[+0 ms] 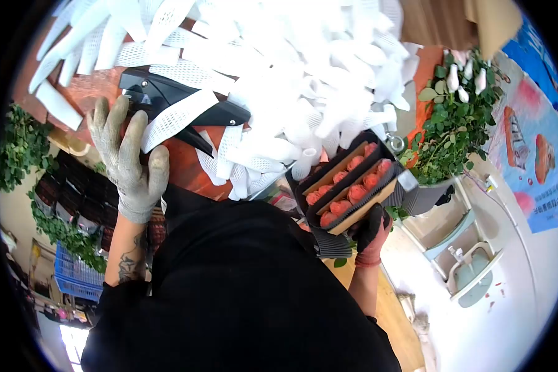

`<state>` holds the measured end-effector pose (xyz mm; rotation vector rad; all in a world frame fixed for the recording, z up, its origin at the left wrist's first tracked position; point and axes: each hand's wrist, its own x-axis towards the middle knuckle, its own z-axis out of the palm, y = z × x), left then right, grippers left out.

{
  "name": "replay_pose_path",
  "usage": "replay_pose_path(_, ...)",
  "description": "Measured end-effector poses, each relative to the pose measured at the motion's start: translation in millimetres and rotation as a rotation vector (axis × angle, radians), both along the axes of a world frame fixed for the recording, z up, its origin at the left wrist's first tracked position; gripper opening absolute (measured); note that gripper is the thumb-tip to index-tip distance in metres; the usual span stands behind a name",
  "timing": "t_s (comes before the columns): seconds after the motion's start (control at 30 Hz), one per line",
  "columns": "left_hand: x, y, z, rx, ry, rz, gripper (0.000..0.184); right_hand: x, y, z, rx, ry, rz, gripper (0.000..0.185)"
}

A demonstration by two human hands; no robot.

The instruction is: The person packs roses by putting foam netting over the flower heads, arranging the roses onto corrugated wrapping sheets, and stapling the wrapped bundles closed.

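My left hand, in a pale, stained glove, is raised at the left with its fingers apart and nothing in it. Just beyond it a black stapler-like tool lies on the reddish table, partly under a white mesh sleeve. At the right, my right hand, in a red and black glove, is at the near side of a bundle of coral-red roses. Cardboard and dark corrugated wrap stand around and between the rose rows. The fingers are partly hidden under the bundle's edge.
White mesh sleeves form a large heap across the far side. Leafy white roses stand in a container at the right. A folding chair is beyond it. Dark-wrapped bundles and a blue crate are at the left.
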<state>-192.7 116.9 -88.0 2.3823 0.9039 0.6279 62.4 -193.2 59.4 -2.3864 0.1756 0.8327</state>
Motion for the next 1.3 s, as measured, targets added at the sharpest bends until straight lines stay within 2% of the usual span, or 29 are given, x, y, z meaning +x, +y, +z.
replay_pose_path(0.07, 0.3, -0.4, -9.9, 0.030, 0.011, -0.002, 0.042, -2.5, -28.8, -3.8, 0.014, -0.049, 0.003, 0.027)
replay_pose_path(0.1, -0.6, 0.4, -9.9, 0.054, 0.025, -0.018, 0.044, 0.5, -44.7, -6.5, -0.223, -0.376, 0.551, 0.030)
replay_pose_path(0.17, -6.0, 1.7, -13.9, 0.081, 0.026, -0.016, 0.047, 1.1, -53.8, -7.2, -0.456, -0.682, 1.117, 0.035)
replay_pose_path(0.2, -5.0, 2.4, -13.8, 0.088, 0.036, -0.020, 0.047, -3.5, -57.0, -9.5, -0.209, -0.467, 0.512, 0.037)
replay_pose_path(0.3, -5.3, 2.0, -16.6, 0.097, 0.039, -0.035, 0.048, -4.2, -58.9, -9.3, 0.213, -0.146, -0.268, 0.044)
replay_pose_path(0.33, -5.9, 1.8, -17.5, 0.101, 0.029, -0.039, 0.048, -4.8, -58.4, -9.1, 0.032, -0.181, -0.063, 0.042)
replay_pose_path(0.43, -7.6, 0.8, -18.0, 0.106, 0.038, -0.040, 0.050, -7.5, -78.9, -14.4, -0.047, -0.268, 0.007, 0.041)
replay_pose_path(0.57, -3.9, 2.2, -17.7, 0.115, -0.025, -0.047, 0.052, -0.8, -80.8, -15.1, -0.338, -0.536, 0.880, 0.035)
replay_pose_path(0.63, -2.1, 0.2, -15.7, 0.089, -0.033, -0.021, 0.054, -8.5, -54.7, -12.1, -0.126, -0.326, 0.046, 0.033)
replay_pose_path(0.67, -3.1, -1.2, -15.3, 0.084, -0.038, -0.015, 0.054, -12.5, -12.0, 4.3, -0.082, -0.137, -0.161, 0.033)
replay_pose_path(0.7, -3.2, -1.2, -16.9, 0.084, -0.052, -0.013, 0.055, -4.3, -25.0, 10.9, -0.002, 0.061, -0.157, 0.033)
replay_pose_path(0.8, -0.3, -1.7, -14.3, 0.110, -0.088, -0.015, 0.059, -3.6, -29.8, 3.1, 0.094, -0.178, -0.060, 0.028)
replay_pose_path(0.87, 1.1, -4.0, -2.4, 0.076, -0.107, -0.020, 0.058, -0.1, 8.6, 14.5, 0.083, 0.012, -0.076, 0.018)
replay_pose_path(0.9, 2.5, -3.1, 11.3, 0.104, -0.108, -0.050, 0.057, -1.1, 6.1, 4.6, 0.131, -0.091, -0.119, 0.009)
replay_pose_path(0.97, 18.4, -11.6, 56.3, 0.110, -0.229, -0.212, 0.048, 6.5, 5.6, 0.3, 0.248, -0.050, -0.066, 0.011)
replay_pose_path(1.0, 32.7, -17.4, 85.8, -0.016, -0.247, -0.385, 0.038, 9.2, 5.2, 0.6, 0.291, -0.065, -0.085, 0.011)
replay_pose_path(1.03, 54.0, -26.9, 102.8, -0.036, -0.390, -0.540, 0.035, 10.0, 4.1, 2.3, 0.369, -0.035, -0.068, 0.009)
replay_pose_path(1.1, 96.4, -52.5, 156.3, -0.174, -0.227, -0.868, 0.043, 14.0, 0.2, 0.3, 0.497, -0.014, -0.065, 0.008)
replay_pose_path(1.17, 115.6, -89.4, 170.5, -0.156, -0.051, -0.969, 0.053, 19.9, -3.6, -4.2, 0.269, -0.110, 0.183, 0.008)
replay_pose_path(1.23, 127.9, -114.1, 171.6, -0.002, 0.109, -1.051, 0.056, 14.7, 0.2, 5.3, 0.321, -0.055, 0.101, 0.009)
replay_pose_path(1.3, 133.3, -126.3, 166.1, 0.042, 0.160, -1.067, 0.058, 15.5, -6.0, -7.3, 0.184, -0.363, 0.363, 0.012)
